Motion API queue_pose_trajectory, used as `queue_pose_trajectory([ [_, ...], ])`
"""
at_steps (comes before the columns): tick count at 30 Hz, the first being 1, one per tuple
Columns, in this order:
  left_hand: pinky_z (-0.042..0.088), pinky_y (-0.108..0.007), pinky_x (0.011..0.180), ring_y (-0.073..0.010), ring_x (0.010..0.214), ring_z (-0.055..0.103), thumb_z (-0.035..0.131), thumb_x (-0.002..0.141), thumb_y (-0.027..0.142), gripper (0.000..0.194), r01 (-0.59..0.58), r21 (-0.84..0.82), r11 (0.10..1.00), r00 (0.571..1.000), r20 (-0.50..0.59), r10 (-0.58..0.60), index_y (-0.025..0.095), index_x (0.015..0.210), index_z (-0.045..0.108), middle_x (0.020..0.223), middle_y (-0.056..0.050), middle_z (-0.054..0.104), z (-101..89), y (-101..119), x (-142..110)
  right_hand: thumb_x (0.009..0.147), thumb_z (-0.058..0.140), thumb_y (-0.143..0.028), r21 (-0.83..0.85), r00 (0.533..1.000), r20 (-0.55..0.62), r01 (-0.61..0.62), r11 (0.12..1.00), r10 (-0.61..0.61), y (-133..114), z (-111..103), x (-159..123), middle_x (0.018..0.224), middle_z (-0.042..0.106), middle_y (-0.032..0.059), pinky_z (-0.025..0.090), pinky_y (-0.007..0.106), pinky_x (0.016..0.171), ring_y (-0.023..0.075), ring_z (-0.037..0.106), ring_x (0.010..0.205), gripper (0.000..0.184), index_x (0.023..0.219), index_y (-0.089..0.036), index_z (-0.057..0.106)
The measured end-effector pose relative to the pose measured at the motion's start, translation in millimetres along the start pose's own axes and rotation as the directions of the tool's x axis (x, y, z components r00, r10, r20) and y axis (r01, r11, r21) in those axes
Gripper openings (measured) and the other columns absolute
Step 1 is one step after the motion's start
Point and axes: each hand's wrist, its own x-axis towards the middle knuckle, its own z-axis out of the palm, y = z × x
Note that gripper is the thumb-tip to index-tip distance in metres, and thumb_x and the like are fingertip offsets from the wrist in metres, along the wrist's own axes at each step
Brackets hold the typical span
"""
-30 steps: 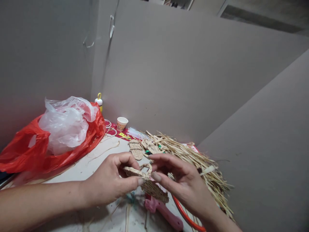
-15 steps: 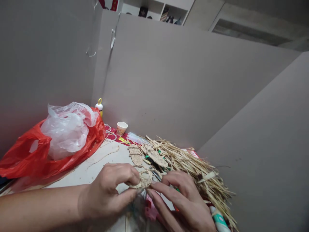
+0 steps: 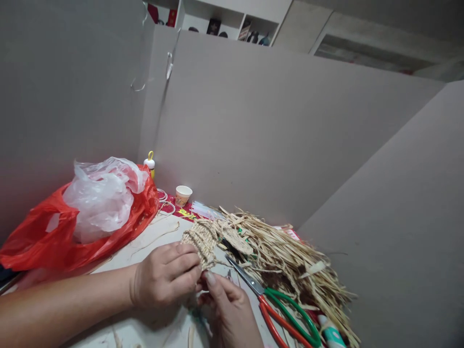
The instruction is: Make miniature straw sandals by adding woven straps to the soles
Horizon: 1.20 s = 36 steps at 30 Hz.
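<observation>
A woven straw piece point(image 3: 198, 238), pale and ribbed, stands tilted up above the board. My left hand point(image 3: 168, 276) has its fingers wrapped over the lower left part of it. Close beside, my right hand point(image 3: 232, 307) pinches at the bottom edge of the weave with thumb and fingers; the exact spot between them is partly hidden. To the right of my right hand lies a pair of scissors point(image 3: 259, 288) with one red and one green handle, blades pointing away to the upper left. A flat woven straw sole point(image 3: 237, 240) rests behind the held piece.
A heap of dry straw point(image 3: 286, 251) covers the right side, with a green-and-white tube point(image 3: 331, 332) near it. Red and white plastic bags point(image 3: 103, 205) fill the left. A paper cup point(image 3: 183, 195) and a yellow-topped bottle point(image 3: 150, 163) stand at the back, before grey partitions.
The woven piece has turned upright, its ribbed face showing. My right hand has moved left and down, uncovering the scissors. My left hand has rolled over, its back now toward me.
</observation>
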Motion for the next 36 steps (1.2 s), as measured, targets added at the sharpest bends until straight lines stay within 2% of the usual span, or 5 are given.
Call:
queue_pose_trajectory([
  [15, 0.053, -0.035, 0.082, -0.0236, 0.097, 0.061, 0.058, 0.072, 0.009, 0.042, 0.108, -0.180, 0.978, 0.989, -0.083, -0.124, 0.016, 0.113, 0.051, 0.097, -0.012, 0.065, 11.7, 14, -11, 0.070, 0.076, -0.035, 0.045, 0.985, -0.168, 0.035, 0.998, -0.027, -13, -26, 19, 0.057, 0.059, -0.0021, 0.043, 0.021, 0.049, 0.0123, 0.051, 0.052, 0.020, 0.069, -0.017, 0.067],
  [19, 0.052, -0.027, 0.067, -0.0131, 0.076, 0.057, 0.058, 0.081, 0.017, 0.032, 0.680, -0.509, 0.527, 0.638, 0.057, -0.768, 0.023, 0.109, 0.045, 0.095, -0.004, 0.055, 11.4, 18, 4, 0.071, 0.074, -0.036, -0.020, 0.981, -0.185, 0.062, 0.998, -0.064, -18, -34, 23, 0.060, 0.062, -0.0008, 0.042, 0.022, 0.049, 0.0135, 0.053, 0.053, 0.021, 0.071, -0.017, 0.068],
  [22, 0.050, -0.023, 0.057, -0.0105, 0.069, 0.056, 0.065, 0.079, 0.032, 0.039, 0.751, -0.656, -0.072, 0.355, 0.494, -0.793, 0.022, 0.111, 0.045, 0.095, -0.003, 0.053, 16.8, 15, 12, 0.069, 0.075, -0.036, -0.062, 0.989, -0.138, 0.038, 0.997, -0.046, -19, -32, 19, 0.060, 0.063, -0.0002, 0.042, 0.022, 0.050, 0.0136, 0.054, 0.053, 0.021, 0.072, -0.016, 0.069],
  [27, 0.048, -0.023, 0.055, -0.0106, 0.062, 0.052, 0.075, 0.067, 0.034, 0.037, 0.689, -0.621, -0.375, 0.304, 0.716, -0.628, 0.011, 0.092, 0.060, 0.077, -0.003, 0.059, 26.8, 12, 12, 0.067, 0.077, -0.037, -0.098, 0.997, -0.075, 0.000, 0.995, -0.007, -16, -25, 12, 0.061, 0.064, -0.0001, 0.045, 0.022, 0.052, 0.0136, 0.055, 0.055, 0.022, 0.073, -0.017, 0.070],
  [36, 0.039, -0.019, 0.047, -0.0065, 0.051, 0.042, 0.065, 0.070, 0.020, 0.015, 0.749, -0.607, -0.265, 0.276, 0.650, -0.708, 0.013, 0.082, 0.059, 0.064, 0.003, 0.053, 28.1, 20, 13, 0.067, 0.077, -0.038, -0.169, 0.995, -0.104, -0.006, 0.986, -0.012, -14, -27, 10, 0.064, 0.068, 0.0024, 0.051, 0.026, 0.061, 0.0186, 0.063, 0.067, 0.026, 0.083, -0.018, 0.075],
])
